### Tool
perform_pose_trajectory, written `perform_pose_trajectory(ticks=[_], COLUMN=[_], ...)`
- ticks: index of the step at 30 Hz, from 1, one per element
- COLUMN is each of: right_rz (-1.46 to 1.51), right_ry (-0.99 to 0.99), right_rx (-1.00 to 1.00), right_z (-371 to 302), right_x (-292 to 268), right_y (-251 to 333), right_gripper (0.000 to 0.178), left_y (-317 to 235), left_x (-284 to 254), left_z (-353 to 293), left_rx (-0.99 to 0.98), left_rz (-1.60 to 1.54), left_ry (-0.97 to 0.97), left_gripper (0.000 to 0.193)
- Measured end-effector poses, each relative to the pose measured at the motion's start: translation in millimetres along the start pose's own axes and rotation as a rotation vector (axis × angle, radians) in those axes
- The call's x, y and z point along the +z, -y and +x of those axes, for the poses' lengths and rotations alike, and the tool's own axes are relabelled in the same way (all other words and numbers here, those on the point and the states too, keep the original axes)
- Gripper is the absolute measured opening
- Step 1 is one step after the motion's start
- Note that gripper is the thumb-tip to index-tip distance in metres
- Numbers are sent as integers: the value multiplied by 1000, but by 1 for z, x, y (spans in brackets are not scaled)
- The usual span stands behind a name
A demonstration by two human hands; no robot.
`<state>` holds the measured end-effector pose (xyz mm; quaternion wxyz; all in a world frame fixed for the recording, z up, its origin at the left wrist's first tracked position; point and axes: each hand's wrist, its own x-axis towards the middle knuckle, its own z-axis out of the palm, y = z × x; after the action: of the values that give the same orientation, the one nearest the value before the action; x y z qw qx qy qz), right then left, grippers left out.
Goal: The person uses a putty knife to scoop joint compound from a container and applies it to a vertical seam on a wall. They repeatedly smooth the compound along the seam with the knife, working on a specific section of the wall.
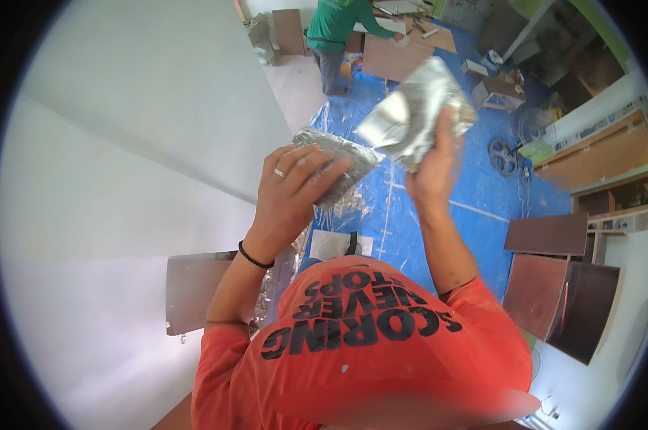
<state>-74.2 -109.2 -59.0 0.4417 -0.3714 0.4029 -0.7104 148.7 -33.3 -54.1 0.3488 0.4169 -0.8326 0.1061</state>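
In front of my chest, my left hand, with a ring and a dark beaded bracelet, has its fingers curled over a silvery flat metal plate with a smeared, dull surface. My right hand grips a second, larger shiny metal plate, tilted up, its thumb side along the plate's right part. The plates nearly meet at their near corners; whether they touch I cannot tell. Motion blurs the right plate a little. A pale wall rises close to my left.
A blue sheet covers the floor. Ahead, a person in a green shirt works at a brown board. A fan lies at right, with brown panels nearer. Another brown panel stands at lower left.
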Motion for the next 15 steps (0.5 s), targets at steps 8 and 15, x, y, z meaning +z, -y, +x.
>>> perform_pose_trajectory(ticks=[8, 15], right_rz=[276, 268], right_ry=[-119, -267], right_rx=[95, 101], right_z=[44, 40], right_x=[-53, -82], right_y=[14, -10], right_gripper=[54, 56], left_y=[37, 125], left_x=[27, -35], left_z=[42, 179], left_rx=[-878, -311], left_rz=[-1697, -1000], left_ry=[-838, -1331], left_gripper=[36, 37])
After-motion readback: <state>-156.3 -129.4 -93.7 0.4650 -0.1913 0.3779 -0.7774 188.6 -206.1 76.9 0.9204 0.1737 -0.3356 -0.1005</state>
